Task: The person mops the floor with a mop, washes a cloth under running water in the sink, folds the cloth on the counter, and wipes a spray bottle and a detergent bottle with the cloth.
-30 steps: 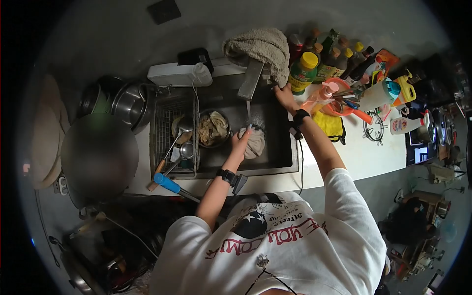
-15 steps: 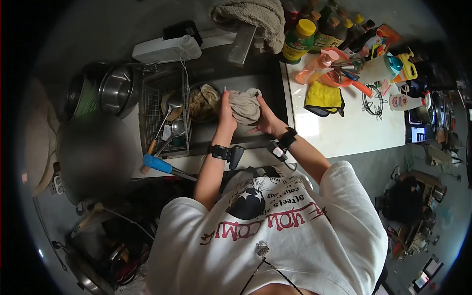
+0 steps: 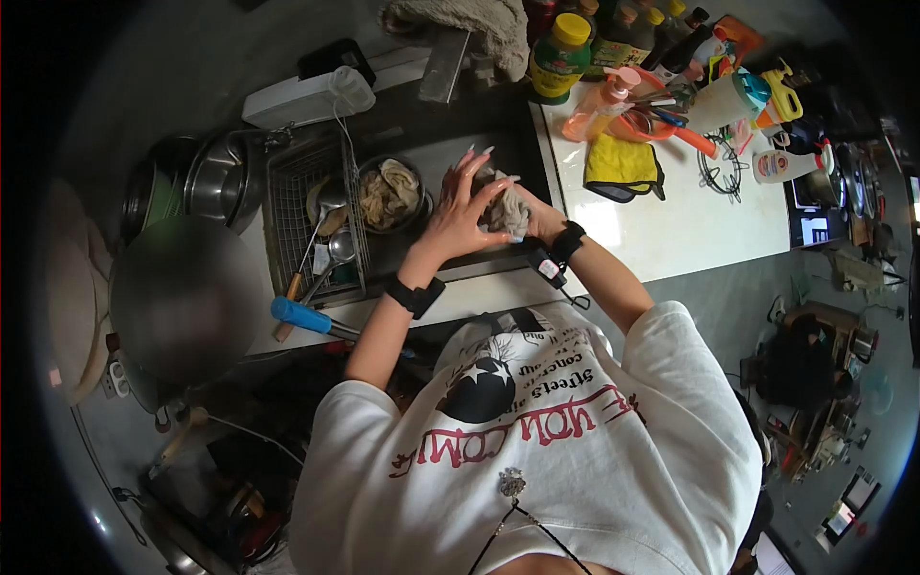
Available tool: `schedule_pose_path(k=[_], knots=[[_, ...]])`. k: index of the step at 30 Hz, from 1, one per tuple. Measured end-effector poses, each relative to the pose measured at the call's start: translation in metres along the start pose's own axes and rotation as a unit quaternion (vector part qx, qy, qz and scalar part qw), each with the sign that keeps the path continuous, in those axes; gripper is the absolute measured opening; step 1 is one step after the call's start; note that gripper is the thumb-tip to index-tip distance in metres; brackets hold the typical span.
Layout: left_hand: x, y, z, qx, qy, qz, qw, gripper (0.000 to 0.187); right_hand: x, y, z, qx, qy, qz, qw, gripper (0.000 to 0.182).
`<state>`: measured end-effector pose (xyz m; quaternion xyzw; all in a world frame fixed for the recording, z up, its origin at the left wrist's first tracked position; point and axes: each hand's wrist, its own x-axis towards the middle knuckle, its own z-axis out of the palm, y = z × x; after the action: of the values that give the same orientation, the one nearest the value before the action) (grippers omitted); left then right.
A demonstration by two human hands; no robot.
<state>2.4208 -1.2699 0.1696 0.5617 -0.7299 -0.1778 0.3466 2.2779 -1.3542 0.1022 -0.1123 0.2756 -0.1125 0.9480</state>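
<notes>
A wet, bunched greyish cloth (image 3: pixel 508 216) is between my two hands over the dark sink (image 3: pixel 422 144). My left hand (image 3: pixel 460 216) is at its left side, thumb and forefinger curved around the cloth and the other fingers spread upward. My right hand (image 3: pixel 544 218) grips the cloth from the right, its fingers largely hidden behind it. Left of my hands, a round bowl (image 3: pixel 418 213) in the sink contains another crumpled, yellowish cloth (image 3: pixel 388 195).
A wire rack (image 3: pixel 287 177) with ladles stands at the sink's left, near a blue-handled tool (image 3: pixel 302 314). On the right counter (image 3: pixel 652 230) are a yellow cloth (image 3: pixel 621 165), an orange pump bottle (image 3: pixel 599 107) and several other bottles. Metal bowls (image 3: pixel 218 177) sit far left.
The cloth has gone from stretched between my palms to a tighter bunch, slightly nearer my body. My left hand has turned and spread its fingers. The view has shifted slightly.
</notes>
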Motion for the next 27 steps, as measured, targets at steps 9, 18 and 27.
schedule_pose_path(k=[9,18,27], knots=[[-0.006,-0.017,0.039,-0.119,0.035,0.075,0.989,0.050,0.025,0.019,-0.028,-0.073,-0.017,-0.059,0.995,0.035],[0.014,-0.021,0.081,-0.496,0.435,-0.371,0.654,0.020,0.033,0.034,-0.008,-0.275,0.245,-0.291,0.883,0.037],[-0.008,-0.072,0.108,-0.708,0.261,-0.516,0.405,0.025,0.010,0.027,0.004,-0.670,0.244,-0.337,0.616,0.034]])
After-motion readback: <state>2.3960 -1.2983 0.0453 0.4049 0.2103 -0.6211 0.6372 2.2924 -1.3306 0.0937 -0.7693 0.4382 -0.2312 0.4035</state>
